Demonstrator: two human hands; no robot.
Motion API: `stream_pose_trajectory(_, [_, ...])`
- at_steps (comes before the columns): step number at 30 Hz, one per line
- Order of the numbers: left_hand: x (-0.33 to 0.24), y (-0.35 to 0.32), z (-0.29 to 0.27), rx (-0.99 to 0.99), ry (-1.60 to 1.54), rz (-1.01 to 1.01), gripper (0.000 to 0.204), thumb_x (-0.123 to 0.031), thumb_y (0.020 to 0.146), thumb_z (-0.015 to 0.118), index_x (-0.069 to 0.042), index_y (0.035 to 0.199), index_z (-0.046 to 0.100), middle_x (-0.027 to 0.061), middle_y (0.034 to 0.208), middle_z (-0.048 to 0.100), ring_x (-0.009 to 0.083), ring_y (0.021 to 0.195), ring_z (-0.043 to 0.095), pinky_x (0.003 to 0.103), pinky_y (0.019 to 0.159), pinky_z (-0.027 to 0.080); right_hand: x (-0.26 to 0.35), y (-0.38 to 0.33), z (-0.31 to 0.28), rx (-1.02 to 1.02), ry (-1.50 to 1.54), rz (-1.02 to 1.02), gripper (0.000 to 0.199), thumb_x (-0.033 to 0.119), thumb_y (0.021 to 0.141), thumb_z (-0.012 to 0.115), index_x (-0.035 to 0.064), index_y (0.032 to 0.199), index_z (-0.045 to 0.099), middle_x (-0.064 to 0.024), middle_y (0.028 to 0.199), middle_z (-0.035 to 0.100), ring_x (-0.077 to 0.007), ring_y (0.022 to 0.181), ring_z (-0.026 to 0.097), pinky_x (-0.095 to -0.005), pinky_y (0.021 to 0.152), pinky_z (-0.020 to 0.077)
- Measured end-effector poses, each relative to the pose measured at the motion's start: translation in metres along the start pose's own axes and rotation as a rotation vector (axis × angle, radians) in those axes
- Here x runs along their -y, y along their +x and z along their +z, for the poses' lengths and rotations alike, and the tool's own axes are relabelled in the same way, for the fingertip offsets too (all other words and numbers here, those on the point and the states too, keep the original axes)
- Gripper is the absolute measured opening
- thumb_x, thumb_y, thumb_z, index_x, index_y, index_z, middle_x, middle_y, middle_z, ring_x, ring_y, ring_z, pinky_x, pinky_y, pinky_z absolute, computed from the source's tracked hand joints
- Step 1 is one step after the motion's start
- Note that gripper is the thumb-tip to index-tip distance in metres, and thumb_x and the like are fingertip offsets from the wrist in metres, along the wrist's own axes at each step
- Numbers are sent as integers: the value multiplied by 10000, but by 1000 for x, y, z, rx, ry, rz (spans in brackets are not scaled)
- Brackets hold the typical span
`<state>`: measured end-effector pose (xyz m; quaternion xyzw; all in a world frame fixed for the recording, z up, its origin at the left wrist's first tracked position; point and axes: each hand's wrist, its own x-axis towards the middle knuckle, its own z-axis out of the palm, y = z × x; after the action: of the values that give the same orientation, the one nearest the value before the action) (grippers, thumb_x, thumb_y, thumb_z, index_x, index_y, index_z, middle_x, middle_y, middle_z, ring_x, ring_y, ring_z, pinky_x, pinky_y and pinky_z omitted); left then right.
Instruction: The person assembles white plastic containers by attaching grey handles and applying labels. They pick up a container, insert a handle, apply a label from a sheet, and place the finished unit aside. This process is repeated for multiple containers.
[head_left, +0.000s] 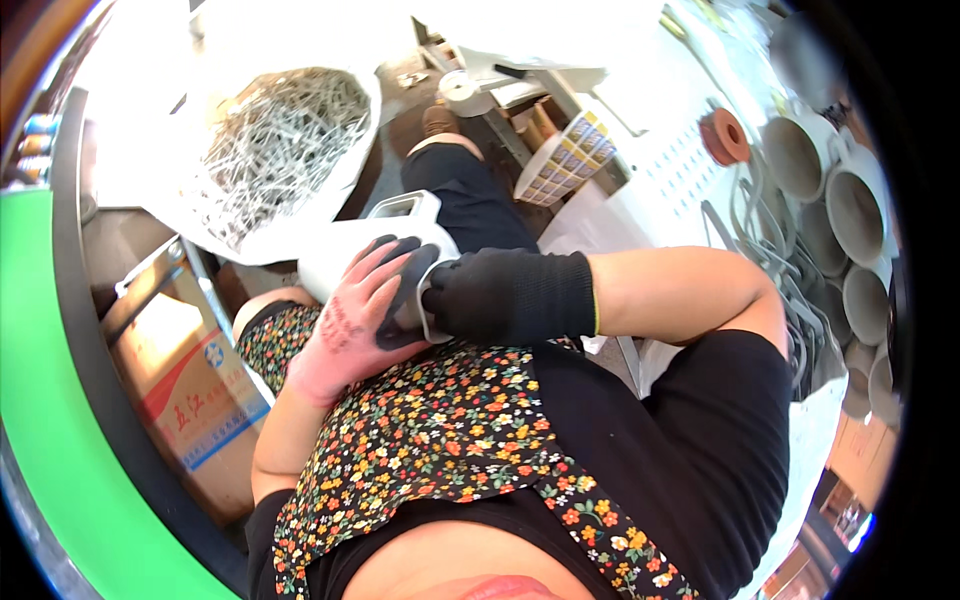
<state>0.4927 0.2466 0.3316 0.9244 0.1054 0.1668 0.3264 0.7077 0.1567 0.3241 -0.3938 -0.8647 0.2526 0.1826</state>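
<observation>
Person seated, seen from above. Both hands meet over the lap, just left of centre.

Left hand [350,325], in a pink glove with dark fingertips, lies flat against the near side of a white device [345,250], fingers spread wide and pointing toward 1 o'clock. Right hand [505,295], in a black glove, comes in from 3 o'clock and is closed around the device's right end, next to the left fingertips. The two gloves touch. Device sits above the knees, held between both hands; a small grey screen on its top faces 12 o'clock.

Floral apron [450,430] covers the lap below the hands.

At 11 o'clock from the device, an open white bag [250,215] of pale shredded strips, well apart from the hands. At 8 o'clock, a cardboard box [190,400] with a red and blue label, on the floor beside the left knee. At 1 o'clock, a roll of sticker labels [562,158]. At 2 to 3 o'clock, stacked grey pots [855,215] along the edge, and an orange tape roll [725,135] near them.
</observation>
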Motion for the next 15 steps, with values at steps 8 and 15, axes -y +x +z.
stream_pose_trajectory(8, [171,-87,-44,-207,350,-589,471,-235,916,596,29,1296,506,174,1330,535,268,1176,543,326,1014,417,-14,-42,31,-113,116,125,145,176,773,649,79,871,696,-132,886,648,-334,774,648,-422,668,523])
stream_pose_trajectory(15, [178,-90,-18,-516,-354,-870,507,-172,810,639,19,1267,533,175,1235,587,258,1104,587,322,907,495,-101,-128,19,-1007,-338,736,263,99,815,692,35,1065,640,-134,1001,644,-319,943,607,-395,843,486])
